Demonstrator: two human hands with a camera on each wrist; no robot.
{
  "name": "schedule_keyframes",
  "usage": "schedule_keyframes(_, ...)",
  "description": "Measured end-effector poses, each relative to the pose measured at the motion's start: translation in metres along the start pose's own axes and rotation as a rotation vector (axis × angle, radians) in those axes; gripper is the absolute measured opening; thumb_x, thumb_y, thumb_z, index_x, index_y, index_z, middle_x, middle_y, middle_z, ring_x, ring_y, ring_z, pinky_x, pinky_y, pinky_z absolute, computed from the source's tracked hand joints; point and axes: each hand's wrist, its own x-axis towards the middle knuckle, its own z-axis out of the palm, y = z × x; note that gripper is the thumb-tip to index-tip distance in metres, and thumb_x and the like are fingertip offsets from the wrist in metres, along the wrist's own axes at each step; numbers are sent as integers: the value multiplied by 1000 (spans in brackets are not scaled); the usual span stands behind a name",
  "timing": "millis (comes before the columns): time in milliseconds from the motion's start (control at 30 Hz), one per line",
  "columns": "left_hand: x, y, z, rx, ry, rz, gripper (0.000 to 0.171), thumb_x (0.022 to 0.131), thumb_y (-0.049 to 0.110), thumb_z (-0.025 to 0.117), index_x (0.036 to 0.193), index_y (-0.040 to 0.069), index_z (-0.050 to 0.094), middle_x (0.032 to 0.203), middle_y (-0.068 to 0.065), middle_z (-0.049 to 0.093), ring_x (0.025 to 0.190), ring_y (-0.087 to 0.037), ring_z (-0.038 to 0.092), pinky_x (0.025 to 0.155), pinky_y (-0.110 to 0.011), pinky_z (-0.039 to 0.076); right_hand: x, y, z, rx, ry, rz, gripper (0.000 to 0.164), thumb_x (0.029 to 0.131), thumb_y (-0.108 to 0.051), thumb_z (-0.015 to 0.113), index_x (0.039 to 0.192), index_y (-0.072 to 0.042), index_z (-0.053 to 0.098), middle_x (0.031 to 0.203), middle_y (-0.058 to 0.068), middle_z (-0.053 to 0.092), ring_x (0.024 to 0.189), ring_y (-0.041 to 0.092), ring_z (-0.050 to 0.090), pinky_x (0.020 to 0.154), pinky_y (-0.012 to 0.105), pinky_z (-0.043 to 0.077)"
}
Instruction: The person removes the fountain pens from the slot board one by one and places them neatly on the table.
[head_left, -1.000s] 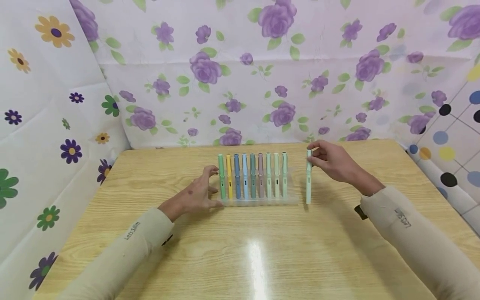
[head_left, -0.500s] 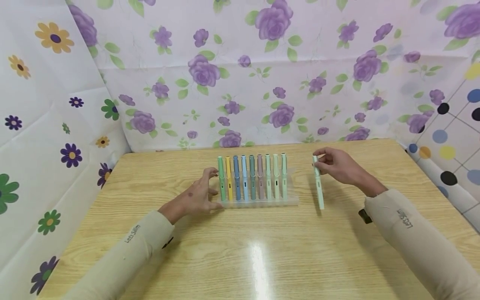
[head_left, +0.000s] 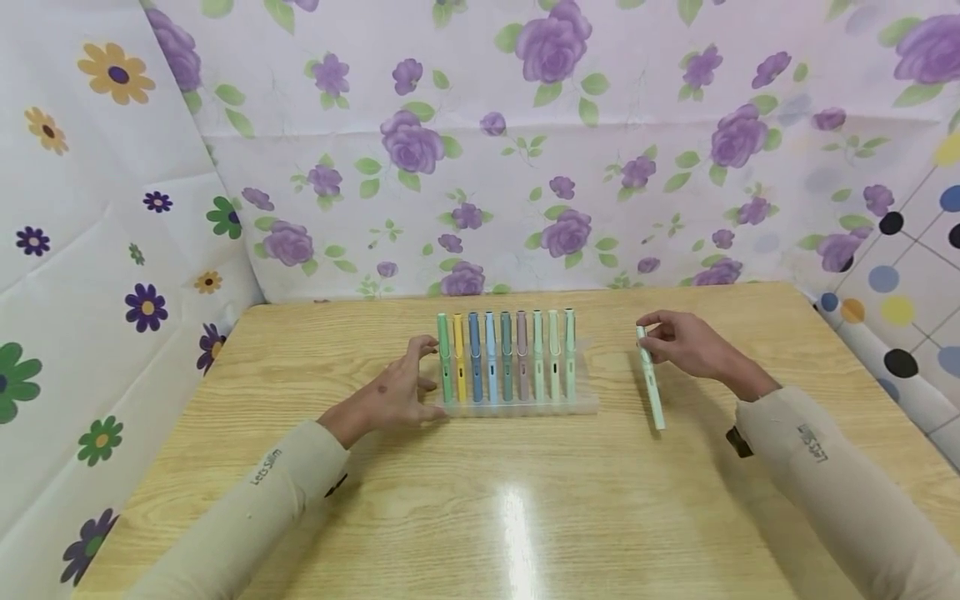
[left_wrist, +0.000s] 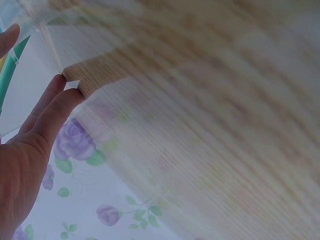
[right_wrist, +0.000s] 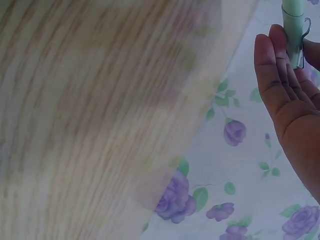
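Note:
A clear pen stand (head_left: 517, 409) on the table holds a row of capped pens in green, yellow, blues, teal, mauve and pale greens. My left hand (head_left: 390, 393) holds the stand's left end, thumb at the front corner and fingers at the side behind the green pen (head_left: 446, 358). Off to the right of the stand, my right hand (head_left: 688, 343) pinches a pale mint pen (head_left: 652, 387) near its upper, capped end. That pen tilts, its lower end pointing toward me and slightly right. In the right wrist view, the clip shows on the mint pen (right_wrist: 293, 30) between thumb and fingers.
The wooden table (head_left: 420, 508) reaches back to a wall cloth (head_left: 487, 200) with purple roses. Another cloth (head_left: 67, 325) with coloured flowers hangs at the left, and a dotted one (head_left: 911, 275) at the right.
My right hand has moved the mint pen right and a little toward me, away from the stand. The pen has gone from near upright to tilted. My left hand stays on the stand.

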Motion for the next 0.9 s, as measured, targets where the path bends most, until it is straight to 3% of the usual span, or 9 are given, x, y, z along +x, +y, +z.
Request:
schedule_keyframes(600, 0, 0, 0, -40, -11, 1, 101, 79, 10, 87, 147, 15, 13, 159, -23, 23, 114, -37, 64, 95, -47, 52, 11, 19, 13, -4, -51, 46, 45, 101, -13, 61, 132, 17, 48, 99, 19, 70, 78, 26, 70, 72, 40, 60)
schedule_keyframes(900, -2, 0, -1, -43, -9, -6, 100, 80, 11, 87, 148, 15, 13, 160, -21, 22, 116, -37, 63, 94, -47, 53, 20, 14, 22, 14, -50, 147, 49, 97, -17, 67, 125, 19, 51, 99, 22, 68, 75, 24, 72, 68, 36, 60)
